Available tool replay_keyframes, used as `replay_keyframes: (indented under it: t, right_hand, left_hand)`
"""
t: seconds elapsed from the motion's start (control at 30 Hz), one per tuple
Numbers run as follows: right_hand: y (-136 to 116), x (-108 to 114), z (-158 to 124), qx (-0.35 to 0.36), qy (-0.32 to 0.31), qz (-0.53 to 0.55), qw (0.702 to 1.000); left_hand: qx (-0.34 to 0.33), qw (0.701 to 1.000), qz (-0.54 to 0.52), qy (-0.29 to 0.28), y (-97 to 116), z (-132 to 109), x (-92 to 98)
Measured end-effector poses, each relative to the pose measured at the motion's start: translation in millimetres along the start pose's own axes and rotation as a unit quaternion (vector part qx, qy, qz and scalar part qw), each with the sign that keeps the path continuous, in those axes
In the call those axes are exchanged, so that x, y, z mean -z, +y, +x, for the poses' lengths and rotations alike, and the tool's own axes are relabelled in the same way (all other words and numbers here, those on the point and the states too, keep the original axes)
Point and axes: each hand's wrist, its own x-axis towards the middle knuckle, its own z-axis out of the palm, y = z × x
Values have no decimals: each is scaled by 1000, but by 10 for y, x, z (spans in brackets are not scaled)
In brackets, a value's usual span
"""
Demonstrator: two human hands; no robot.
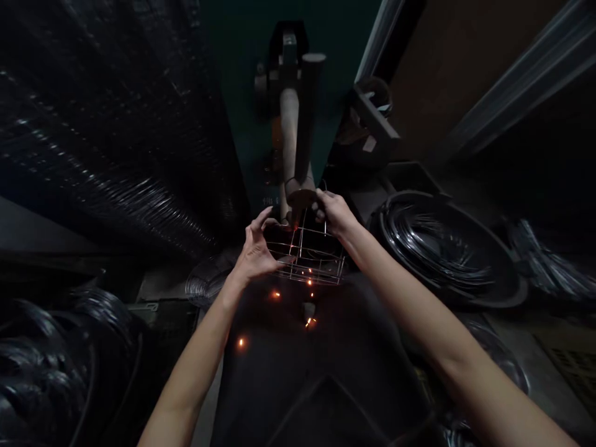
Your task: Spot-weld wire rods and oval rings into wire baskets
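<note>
A small wire basket frame of thin metal rods sits under the electrode arm of a spot welding machine. My left hand grips the frame's left side with its fingers curled round the wires. My right hand holds the frame's upper right edge close to the electrode tip. Orange sparks fall from the weld point onto the dark surface below.
Coils of dark wire lie in a round tub at the right and in heaps at the lower left. Stacked wire mesh fills the upper left. A metal bracket juts beside the machine. The scene is very dim.
</note>
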Motion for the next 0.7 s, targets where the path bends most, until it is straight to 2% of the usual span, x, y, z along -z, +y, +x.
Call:
replay_keyframes:
  t: [0.07,0.2,0.33,0.47,0.7]
  right_hand:
    - [-37,1,-10,6,16,21,1000]
    - [-45,-50,-3,42,-35,45,997]
    - [37,-135,39,80,-56,91,991]
    - [104,-187,64,90,-87,59,990]
    - [-2,-267,54,59,-60,-9,996]
  left_hand:
    - [-8,1000,8,13,-14,-39,-7]
    - [-23,999,25,38,-60,-124,-6]
    - [-24,998,-3,53,-90,-145,40]
    - [-36,998,-5,57,-111,-123,75]
    - [-63,995,-16,70,-150,-57,104]
